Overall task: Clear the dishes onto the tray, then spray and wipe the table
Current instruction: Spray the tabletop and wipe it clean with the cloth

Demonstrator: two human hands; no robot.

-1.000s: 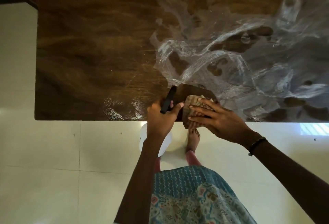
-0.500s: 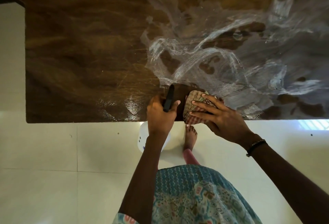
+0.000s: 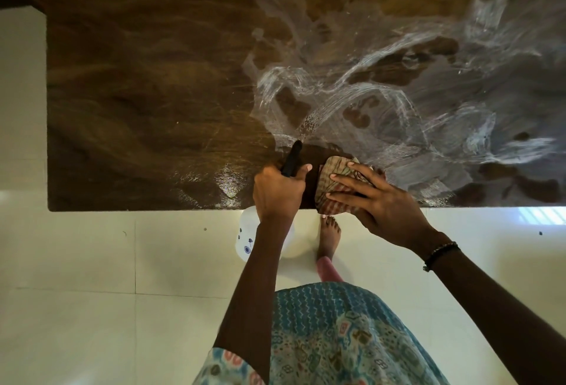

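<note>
Her left hand (image 3: 277, 193) has its fingers (image 3: 303, 170) wrapped tight round the black trigger head of a white spray bottle (image 3: 249, 236) hanging just past the near table edge. The right hand (image 3: 382, 201) lies spread flat, pressing a folded checked cloth (image 3: 332, 170) onto the dark wooden table (image 3: 137, 78). White foamy streaks (image 3: 382, 93) cover the right half.

We see a dark brown wooden table (image 3: 147, 84) whose near edge runs straight across, above a pale tiled floor (image 3: 92, 262). White soapy streaks (image 3: 398, 93) swirl over its right half, while the left half lies bare and glossy. A folded checked cloth (image 3: 333, 182) lies flat at the near edge, overhanging it slightly, just at the border of the streaks
</note>
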